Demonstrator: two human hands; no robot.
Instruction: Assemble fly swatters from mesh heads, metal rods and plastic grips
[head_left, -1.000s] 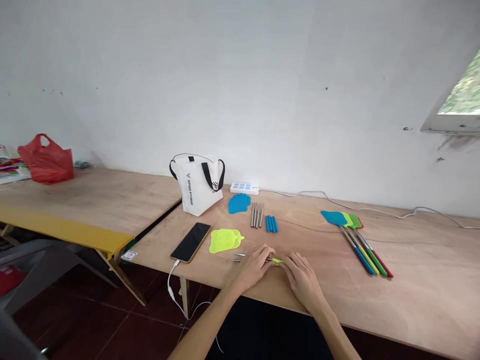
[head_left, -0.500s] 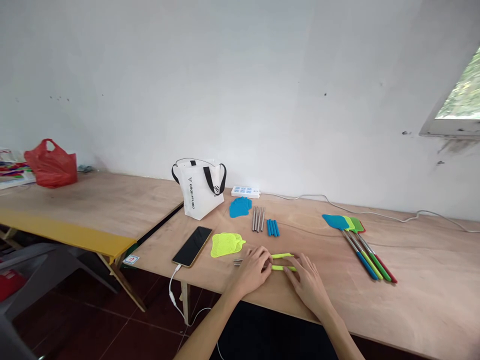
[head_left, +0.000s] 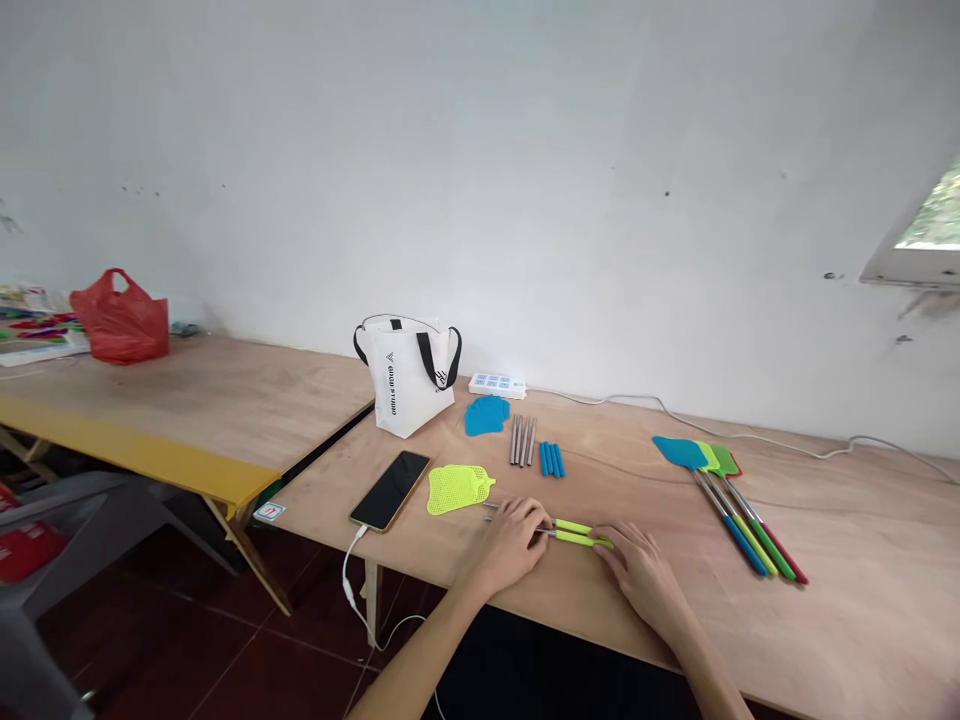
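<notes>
Right of the phone (head_left: pixel 390 491) on the table (head_left: pixel 862 570), I have the left hand (head_left: pixel 517 540) clasping two metal rods (head_left: pixel 550 532), fingers curled, as fingers of the right hand (head_left: pixel 636 562) grasp their lime grips (head_left: pixel 574 538); lime mesh heads (head_left: pixel 457 488) lie just beside the phone.

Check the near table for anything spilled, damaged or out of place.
Nothing looks spilled or damaged. The one oddity is the phone: it lies aslant near the table's front edge, its white cable dangling over, where it might snag. The two lime grips lie neatly side by side.
</notes>
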